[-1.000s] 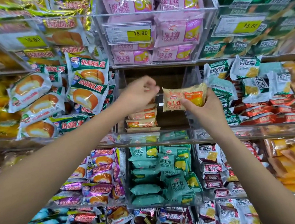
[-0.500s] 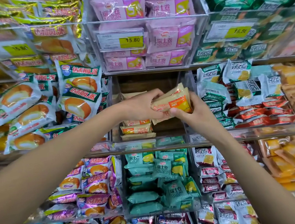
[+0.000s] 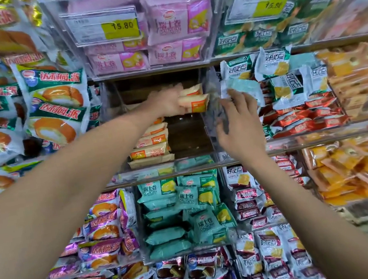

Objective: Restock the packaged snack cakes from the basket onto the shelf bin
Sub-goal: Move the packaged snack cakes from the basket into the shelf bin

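My left hand point(image 3: 168, 101) grips beige-and-orange snack cake packets point(image 3: 194, 102) and holds them inside the clear shelf bin point(image 3: 165, 168) at the middle of the shelf. A stack of the same beige packets point(image 3: 151, 144) lies at the bin's left side; its right side shows bare dark floor. My right hand point(image 3: 239, 119) holds nothing, fingers relaxed, by the bin's clear right wall. The basket is out of view.
Pink packets point(image 3: 176, 24) fill the bin above, behind a 15.80 price tag point(image 3: 103, 26). Teal packets point(image 3: 183, 210) fill the bin below. Green-and-white and red packets point(image 3: 289, 86) crowd the right bin, cream-pie packs point(image 3: 55, 105) the left.
The packet went from my right hand to my left, which has pushed deeper into the bin. My right hand has let go and drawn back to the right.
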